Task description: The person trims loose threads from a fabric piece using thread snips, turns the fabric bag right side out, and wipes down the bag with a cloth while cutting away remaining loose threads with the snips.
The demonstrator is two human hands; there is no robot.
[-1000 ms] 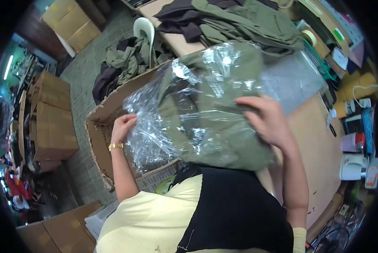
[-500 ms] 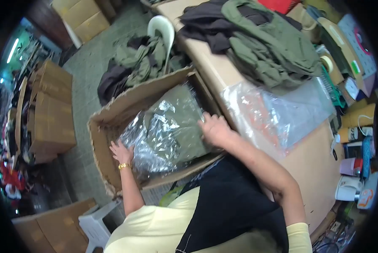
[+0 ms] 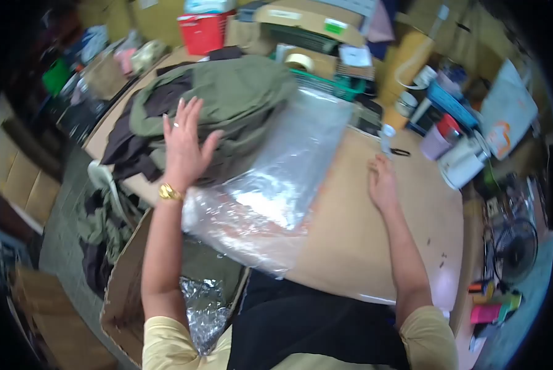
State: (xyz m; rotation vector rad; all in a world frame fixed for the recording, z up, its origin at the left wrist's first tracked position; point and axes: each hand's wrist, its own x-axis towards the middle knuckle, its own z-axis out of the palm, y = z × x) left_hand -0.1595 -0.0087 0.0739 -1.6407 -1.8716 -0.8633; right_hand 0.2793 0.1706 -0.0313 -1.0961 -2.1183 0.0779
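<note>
In the head view, the bagged garment (image 3: pixel 203 306) has been released and is left in the carton (image 3: pixel 127 290); its placing is judged done. In the earlier frame both hands are seen at it; now the left hand (image 3: pixel 187 148), fingers spread wide, is raised by the garment pile (image 3: pixel 245 86). Whether anything is gripped by the right hand (image 3: pixel 383 184) cannot be told.

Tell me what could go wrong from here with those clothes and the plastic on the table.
The gold band at the left hand might snag the garment pile.

The clear plastic lies beside that pile and reaches the near edge of the table, so pulling a garment could drag it off.

The right hand is close to a small black-looped item; if that is sharp, it could nick a finger.
</note>
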